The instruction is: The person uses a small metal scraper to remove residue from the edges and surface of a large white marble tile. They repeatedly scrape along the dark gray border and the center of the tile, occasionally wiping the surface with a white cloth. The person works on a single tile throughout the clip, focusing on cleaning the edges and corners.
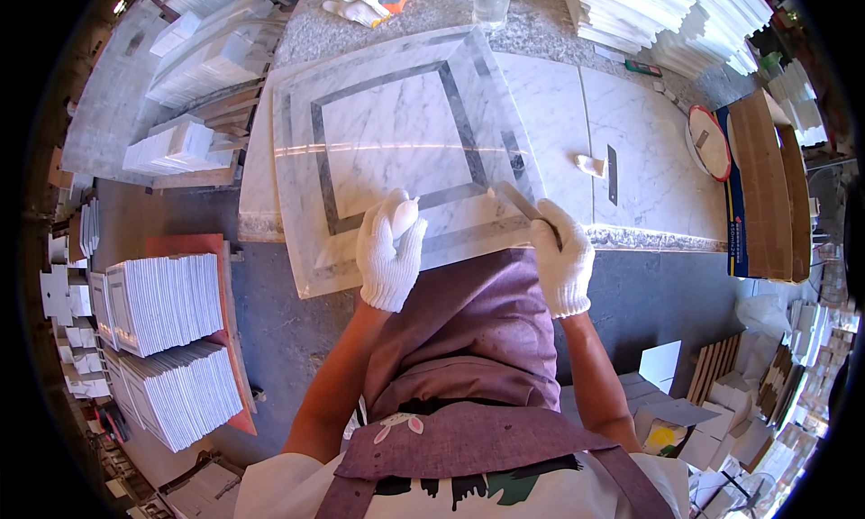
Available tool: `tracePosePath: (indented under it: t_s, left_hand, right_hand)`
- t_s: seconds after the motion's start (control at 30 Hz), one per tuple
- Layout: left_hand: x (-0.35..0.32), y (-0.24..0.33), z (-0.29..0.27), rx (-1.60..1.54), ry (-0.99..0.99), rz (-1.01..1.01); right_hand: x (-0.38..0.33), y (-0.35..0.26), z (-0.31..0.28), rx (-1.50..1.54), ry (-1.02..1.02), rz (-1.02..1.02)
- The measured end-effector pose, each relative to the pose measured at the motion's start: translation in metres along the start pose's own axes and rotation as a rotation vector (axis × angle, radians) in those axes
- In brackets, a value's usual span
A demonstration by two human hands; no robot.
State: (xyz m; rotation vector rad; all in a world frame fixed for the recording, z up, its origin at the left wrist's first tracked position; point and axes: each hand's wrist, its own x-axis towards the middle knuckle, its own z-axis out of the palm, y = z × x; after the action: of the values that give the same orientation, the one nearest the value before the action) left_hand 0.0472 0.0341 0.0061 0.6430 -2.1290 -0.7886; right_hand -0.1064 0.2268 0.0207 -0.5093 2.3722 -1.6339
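A square white marble tile (387, 132) with a dark grey inlaid frame lies tilted on the marble-topped bench, its near corner jutting past the front edge. My left hand (391, 253), in a white knit glove, is closed around a small white lump with a pointed tip (405, 216), above the tile's near side. I cannot make out what the lump is. In my gloved right hand (562, 259) is a flat-bladed scraper (516, 201), its blade reaching over the tile's right side. The fingers wrap its handle and hide most of it.
On the bench (653, 168) to the right lie a dark flat blade (613, 175), a white lump (591, 166) and a red-rimmed bowl (708, 143) beside a cardboard box (770, 190). White gloves (359, 4) and a clear cup (492, 4) stand behind. Stacked tiles (171, 303) are at left.
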Motion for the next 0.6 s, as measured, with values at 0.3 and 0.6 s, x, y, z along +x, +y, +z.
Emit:
tracePosePath:
  t_s: [0.3,0.6]
  left_hand:
    - [0.001,0.001,0.002,-0.332,0.072,-0.333]
    - [0.008,-0.006,0.027,-0.389,0.057,-0.286]
  right_hand:
    - [-0.027,-0.014,-0.024,1.307,-0.315,0.624]
    - [-0.035,-0.01,-0.024,1.311,-0.453,0.525]
